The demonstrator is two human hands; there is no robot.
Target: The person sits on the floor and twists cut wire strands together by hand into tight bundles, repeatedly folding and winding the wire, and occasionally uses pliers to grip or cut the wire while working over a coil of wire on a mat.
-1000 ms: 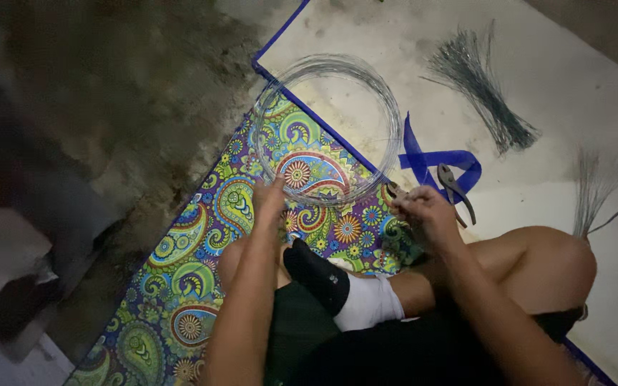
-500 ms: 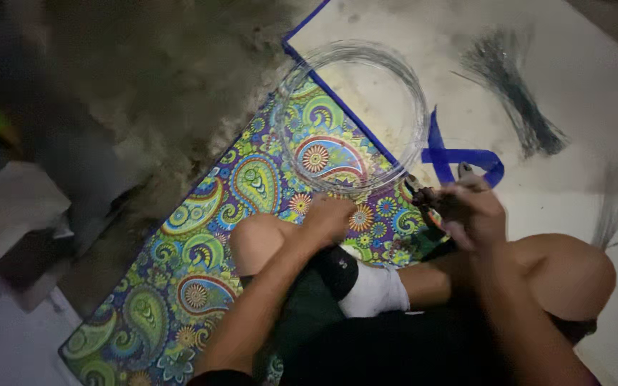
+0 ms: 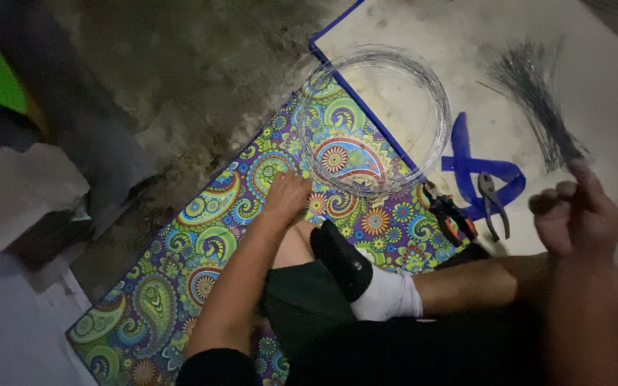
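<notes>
We cannot tell whether our raised right hand [image 3: 579, 216], curled into a loose fist near the lens, pinches anything; it looks blurred. Our left hand [image 3: 287, 196] lies flat with fingers spread on the paisley mat [image 3: 180, 279], just beside the wire coil [image 3: 375, 118], holding nothing. Pliers [image 3: 450, 214] lie on the mat's edge between the hands.

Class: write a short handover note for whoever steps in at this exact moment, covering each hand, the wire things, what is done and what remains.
Left hand: pressed on the patterned mat beside the wire coil; whether it grips wire cannot be told.
Right hand: raised, fingers curled; contents unclear.
Pliers and orange-handled cutters lie untouched beside the coil.
Done: cut wire bundle lies on the white sheet.
Left: the coil is largely wound.
</notes>
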